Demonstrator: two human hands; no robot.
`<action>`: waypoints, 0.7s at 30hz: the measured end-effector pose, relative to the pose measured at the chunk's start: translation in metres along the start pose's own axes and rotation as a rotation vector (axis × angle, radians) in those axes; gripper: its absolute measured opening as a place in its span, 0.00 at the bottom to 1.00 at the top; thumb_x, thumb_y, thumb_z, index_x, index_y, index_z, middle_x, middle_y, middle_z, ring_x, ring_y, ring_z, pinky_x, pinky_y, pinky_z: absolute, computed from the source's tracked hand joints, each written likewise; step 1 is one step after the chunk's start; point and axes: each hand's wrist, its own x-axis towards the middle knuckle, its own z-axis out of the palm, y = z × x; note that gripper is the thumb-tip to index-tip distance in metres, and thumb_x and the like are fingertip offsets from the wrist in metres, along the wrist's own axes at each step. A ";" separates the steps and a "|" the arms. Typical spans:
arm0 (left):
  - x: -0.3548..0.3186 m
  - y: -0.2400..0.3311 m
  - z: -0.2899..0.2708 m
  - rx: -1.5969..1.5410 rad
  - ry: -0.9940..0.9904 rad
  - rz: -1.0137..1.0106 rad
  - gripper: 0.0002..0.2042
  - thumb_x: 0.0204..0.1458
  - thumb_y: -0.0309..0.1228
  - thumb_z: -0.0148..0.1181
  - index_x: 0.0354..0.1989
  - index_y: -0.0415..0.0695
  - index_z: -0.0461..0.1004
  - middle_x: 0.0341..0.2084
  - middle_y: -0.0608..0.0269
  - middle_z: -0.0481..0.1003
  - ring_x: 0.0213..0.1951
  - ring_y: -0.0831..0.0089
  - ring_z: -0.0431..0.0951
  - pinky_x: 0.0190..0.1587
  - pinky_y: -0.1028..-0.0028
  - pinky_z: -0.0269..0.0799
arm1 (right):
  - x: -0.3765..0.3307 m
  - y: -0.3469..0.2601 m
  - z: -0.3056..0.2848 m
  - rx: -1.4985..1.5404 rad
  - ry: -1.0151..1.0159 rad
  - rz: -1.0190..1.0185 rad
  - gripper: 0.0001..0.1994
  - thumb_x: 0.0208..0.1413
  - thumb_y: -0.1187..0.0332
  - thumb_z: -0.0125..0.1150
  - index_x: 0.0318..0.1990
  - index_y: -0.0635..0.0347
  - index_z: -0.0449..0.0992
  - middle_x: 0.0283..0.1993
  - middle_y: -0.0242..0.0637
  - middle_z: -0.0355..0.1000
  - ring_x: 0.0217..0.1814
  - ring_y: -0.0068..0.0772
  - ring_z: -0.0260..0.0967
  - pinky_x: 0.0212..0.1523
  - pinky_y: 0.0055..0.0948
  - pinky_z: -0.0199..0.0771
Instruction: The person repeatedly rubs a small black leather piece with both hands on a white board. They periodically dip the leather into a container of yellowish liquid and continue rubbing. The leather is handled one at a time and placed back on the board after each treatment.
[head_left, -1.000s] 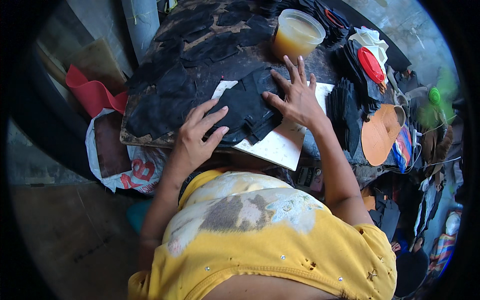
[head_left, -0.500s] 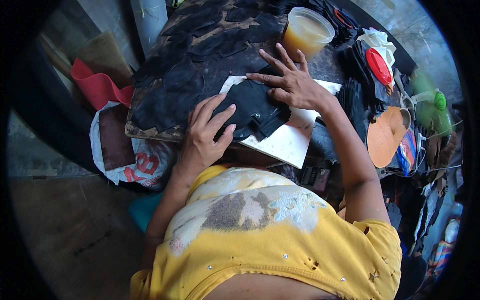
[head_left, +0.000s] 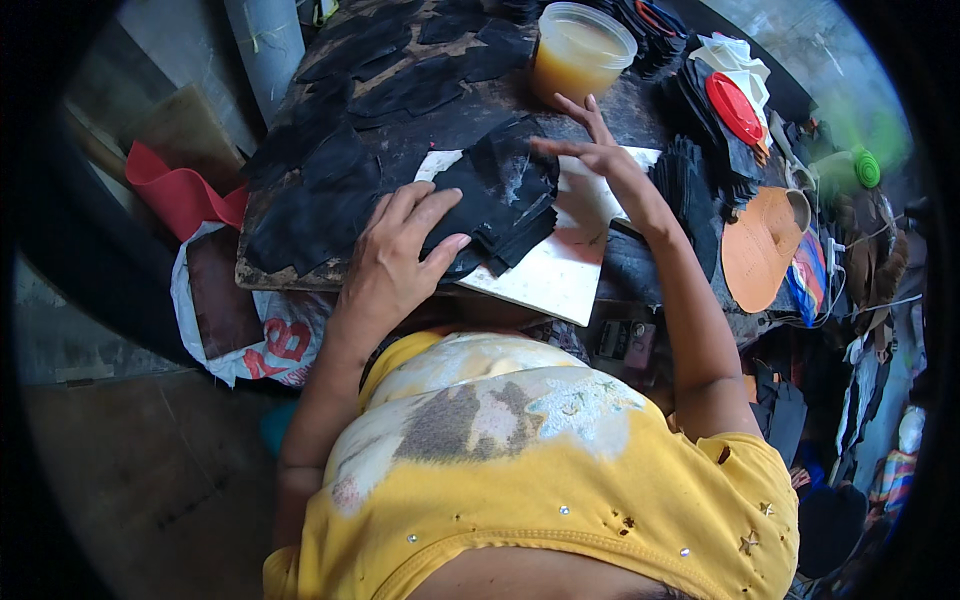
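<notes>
A: Nearest the camera: yellow shirt (head_left: 560, 480), both forearms reaching up to the dark, stained wooden counter (head_left: 270, 270).

B: Left hand?

A: Left hand (head_left: 395, 262) lies palm down, fingers (head_left: 440, 250) spread flat, pressing the near-left end of the stack of black cut leather pieces (head_left: 495, 200). Not clenched, nothing gripped.

B: Where does the stack sit?

A: On a white rectangular board (head_left: 560, 275) at the counter's near edge. Its long axis runs from near-left up to far-right.

B: Right hand?

A: Right hand (head_left: 600, 155) is open, fingers stretched out, fingertips at the stack's far-right edge, palm over the board. Whether it touches, I cannot tell. So the stack lies between the hands: right of the left hand, left of the right. Left hand is the one firmly on it.

B: Further out?

A: More flat black pieces (head_left: 400, 90) spread over the counter's far part. Translucent plastic tub of amber liquid (head_left: 580, 55) just beyond the right hand. Red round lid (head_left: 735, 108) and tan leather sole-shaped piece (head_left: 760, 245) to the right. Red folded sheet (head_left: 180, 195) off the left edge.
</notes>
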 end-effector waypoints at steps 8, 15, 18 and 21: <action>-0.004 -0.002 0.000 0.012 -0.042 -0.026 0.18 0.52 0.32 0.66 0.51 0.40 0.78 0.48 0.48 0.73 0.50 0.52 0.73 0.53 0.59 0.71 | -0.018 -0.001 0.040 -0.929 0.125 0.095 0.32 0.66 0.40 0.31 0.73 0.39 0.56 0.80 0.41 0.34 0.82 0.49 0.19 0.73 0.59 0.07; -0.002 -0.006 -0.002 0.029 -0.064 0.014 0.18 0.52 0.31 0.66 0.51 0.40 0.78 0.49 0.47 0.73 0.51 0.52 0.73 0.54 0.60 0.71 | -0.023 0.000 0.026 -0.869 0.172 -0.024 0.29 0.66 0.41 0.30 0.69 0.34 0.65 0.80 0.39 0.37 0.82 0.51 0.21 0.73 0.61 0.11; -0.004 -0.005 -0.002 0.020 -0.069 -0.003 0.18 0.52 0.30 0.65 0.52 0.41 0.78 0.50 0.47 0.73 0.52 0.52 0.73 0.55 0.60 0.70 | 0.002 0.018 0.021 -0.998 0.146 0.026 0.30 0.65 0.36 0.27 0.68 0.27 0.65 0.80 0.37 0.36 0.82 0.51 0.21 0.72 0.64 0.08; -0.011 -0.003 -0.005 -0.015 -0.083 -0.031 0.18 0.52 0.30 0.65 0.52 0.42 0.78 0.51 0.47 0.72 0.53 0.52 0.72 0.56 0.61 0.69 | 0.003 0.022 0.020 -1.025 0.121 -0.115 0.29 0.63 0.33 0.27 0.67 0.19 0.64 0.80 0.34 0.36 0.82 0.50 0.20 0.72 0.65 0.06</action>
